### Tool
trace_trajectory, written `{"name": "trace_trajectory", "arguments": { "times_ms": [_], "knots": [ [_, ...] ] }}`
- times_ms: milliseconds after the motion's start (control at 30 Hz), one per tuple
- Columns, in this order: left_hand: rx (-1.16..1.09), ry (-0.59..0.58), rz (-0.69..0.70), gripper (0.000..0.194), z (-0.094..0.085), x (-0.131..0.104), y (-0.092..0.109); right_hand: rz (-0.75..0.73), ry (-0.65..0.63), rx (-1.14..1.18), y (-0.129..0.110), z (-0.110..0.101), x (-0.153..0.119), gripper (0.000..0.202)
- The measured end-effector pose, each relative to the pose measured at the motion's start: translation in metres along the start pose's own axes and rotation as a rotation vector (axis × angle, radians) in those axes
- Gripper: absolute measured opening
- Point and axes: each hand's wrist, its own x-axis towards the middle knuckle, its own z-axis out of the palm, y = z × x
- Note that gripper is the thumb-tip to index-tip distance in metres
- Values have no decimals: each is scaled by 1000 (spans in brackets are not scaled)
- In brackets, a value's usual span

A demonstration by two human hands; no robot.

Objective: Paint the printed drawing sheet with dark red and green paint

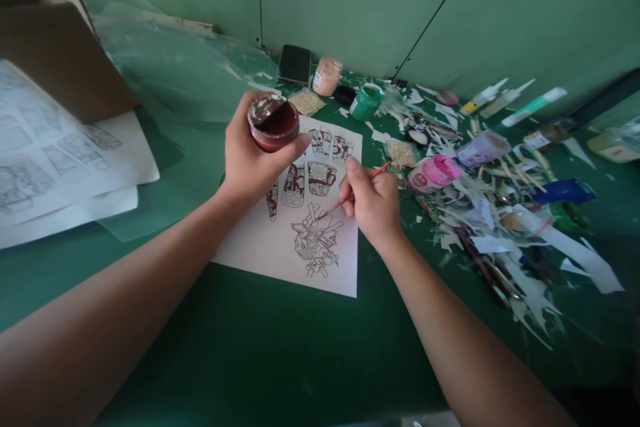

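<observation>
My left hand (253, 153) is wrapped round an open jar of dark red paint (275, 125), held above the upper left part of a white printed sheet (280, 253). Between the thumb and fingers of my right hand (373, 203) is a thin red paintbrush (344, 201). Its tip points down and left, at the top of a line drawing (315, 240) on the sheet; whether it touches the paper I cannot tell. Several printed shapes above the drawing, one a cup (321, 177), carry dark red areas.
Green (367, 101), peach (327, 77) and pink (433, 173) paint jars stand behind and to the right. Paper scraps (495, 245), tools and pens litter the right side. At left are more printed sheets (120, 153), clear plastic film (175, 73) and a cardboard box (65, 60).
</observation>
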Motion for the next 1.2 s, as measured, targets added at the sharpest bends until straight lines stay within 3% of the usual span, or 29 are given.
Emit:
{"name": "trace_trajectory", "arguments": {
  "times_ms": [1200],
  "knots": [
    [43,-30,-23,41,-1,1,1,-45,5,-51,-1,-1,1,55]
  ]
}}
